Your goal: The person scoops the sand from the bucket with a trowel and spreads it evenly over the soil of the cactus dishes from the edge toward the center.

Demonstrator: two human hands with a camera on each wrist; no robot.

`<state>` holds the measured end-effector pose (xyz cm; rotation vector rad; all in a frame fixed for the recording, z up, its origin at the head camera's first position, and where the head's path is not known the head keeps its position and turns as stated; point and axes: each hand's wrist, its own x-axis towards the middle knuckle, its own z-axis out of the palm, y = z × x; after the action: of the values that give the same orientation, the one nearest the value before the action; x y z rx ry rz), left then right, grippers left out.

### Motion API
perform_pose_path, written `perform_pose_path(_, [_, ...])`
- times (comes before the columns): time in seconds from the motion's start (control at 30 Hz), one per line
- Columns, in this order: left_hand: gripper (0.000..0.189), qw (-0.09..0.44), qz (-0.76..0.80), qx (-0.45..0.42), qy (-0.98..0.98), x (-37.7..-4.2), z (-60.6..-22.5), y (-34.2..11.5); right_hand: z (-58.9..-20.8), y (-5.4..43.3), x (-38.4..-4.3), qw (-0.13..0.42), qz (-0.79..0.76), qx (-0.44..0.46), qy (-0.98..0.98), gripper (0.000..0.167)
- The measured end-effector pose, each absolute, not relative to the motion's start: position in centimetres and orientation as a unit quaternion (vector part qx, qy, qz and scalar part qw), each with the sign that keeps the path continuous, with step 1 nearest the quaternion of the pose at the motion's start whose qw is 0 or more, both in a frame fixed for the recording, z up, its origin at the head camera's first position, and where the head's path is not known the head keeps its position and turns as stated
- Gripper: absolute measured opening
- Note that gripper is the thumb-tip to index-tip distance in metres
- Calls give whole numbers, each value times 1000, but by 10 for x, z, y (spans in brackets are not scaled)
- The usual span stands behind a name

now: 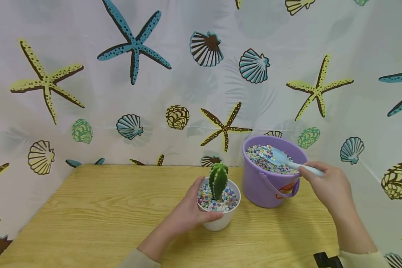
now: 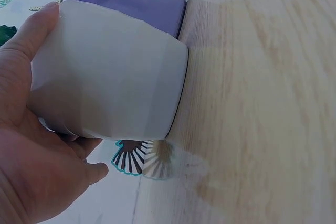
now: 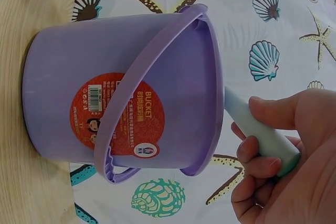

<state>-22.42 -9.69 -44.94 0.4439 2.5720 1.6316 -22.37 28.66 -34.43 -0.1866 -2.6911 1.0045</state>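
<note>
A white pot (image 1: 217,224) stands on the table, filled with multicoloured pebbles (image 1: 206,197) around a green cactus (image 1: 218,180). My left hand (image 1: 191,210) grips the pot at its rim, thumb at the near side and fingers round the left; the left wrist view shows the pot wall (image 2: 110,72) close up. My right hand (image 1: 328,184) holds the handle of a light blue toy shovel (image 1: 279,156). The shovel's blade lies on the pebbles inside a purple bucket (image 1: 259,186). In the right wrist view, fingers and thumb curl round the shovel handle (image 3: 262,135).
The bucket stands right behind the pot, on its right, its handle hanging down over a red label (image 3: 121,114). The wooden table (image 1: 114,208) reaches back to a white cloth (image 1: 174,85) printed with starfish and shells.
</note>
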Motion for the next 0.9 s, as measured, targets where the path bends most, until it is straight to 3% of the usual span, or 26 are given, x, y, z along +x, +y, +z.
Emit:
perform_pose_path(0.37, [133,30,530,146,834,-223,-451,-99,-348,281,-219,127,341,-73,-929,64])
perform_pose_path(0.9, [133,28,531,145,834,-225,-452,-98,-345,278,-206,168,331,-47,-927,60])
